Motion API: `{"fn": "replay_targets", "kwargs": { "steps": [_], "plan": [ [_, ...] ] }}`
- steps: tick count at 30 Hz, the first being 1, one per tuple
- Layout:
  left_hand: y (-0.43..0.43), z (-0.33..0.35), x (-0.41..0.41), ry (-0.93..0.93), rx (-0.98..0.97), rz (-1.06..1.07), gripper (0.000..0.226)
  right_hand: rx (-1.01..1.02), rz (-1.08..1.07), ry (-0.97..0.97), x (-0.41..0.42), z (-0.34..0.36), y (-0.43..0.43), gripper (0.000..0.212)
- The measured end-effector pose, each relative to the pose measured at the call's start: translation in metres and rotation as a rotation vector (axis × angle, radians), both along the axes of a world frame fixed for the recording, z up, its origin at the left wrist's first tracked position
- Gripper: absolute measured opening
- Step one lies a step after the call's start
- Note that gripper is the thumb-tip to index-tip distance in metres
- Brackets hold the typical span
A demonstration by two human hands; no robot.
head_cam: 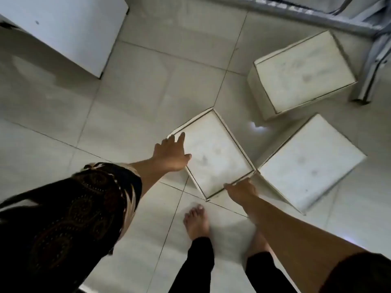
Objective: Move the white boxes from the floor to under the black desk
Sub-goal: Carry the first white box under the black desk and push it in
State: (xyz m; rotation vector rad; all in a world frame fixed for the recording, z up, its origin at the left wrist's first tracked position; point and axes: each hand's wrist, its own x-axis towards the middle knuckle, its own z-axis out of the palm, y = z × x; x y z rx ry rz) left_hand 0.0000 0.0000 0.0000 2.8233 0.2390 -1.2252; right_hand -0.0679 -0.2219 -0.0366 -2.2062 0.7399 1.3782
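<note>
Three white boxes stand on the tiled floor. The nearest white box (213,153) lies in the middle, just ahead of my bare feet. My left hand (171,154) rests flat on its left edge, fingers spread over the top corner. My right hand (241,190) grips its near right edge, fingers curled under the rim. A second white box (311,161) touches its right corner. A third white box (302,72) stands farther back on the right. No black desk is in view.
A white cabinet (69,28) stands at the upper left. A grey metal frame with legs (372,60) runs along the top right, close behind the far box. My bare feet (196,223) stand on the tiles below the nearest box.
</note>
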Motion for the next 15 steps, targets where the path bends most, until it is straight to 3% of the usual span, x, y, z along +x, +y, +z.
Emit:
{"fn": "replay_targets", "kwargs": {
  "steps": [6, 10, 13, 15],
  "plan": [
    [0.023, -0.078, 0.051, -0.170, 0.072, 0.166, 0.094, -0.081, -0.400, 0.043, 0.002, -0.068, 0.018, 0.058],
    [0.028, -0.109, 0.063, 0.008, -0.082, 0.225, 0.077, -0.160, -0.346, -0.075, -0.008, -0.084, 0.018, 0.043],
    [0.036, -0.112, 0.029, -0.120, -0.106, 0.328, 0.057, -0.143, -0.334, -0.157, -0.013, -0.083, 0.015, 0.038],
    [0.049, -0.112, 0.005, -0.137, -0.041, 0.441, 0.058, -0.116, -0.283, -0.210, -0.009, -0.082, 0.010, 0.053]
  ]
}}
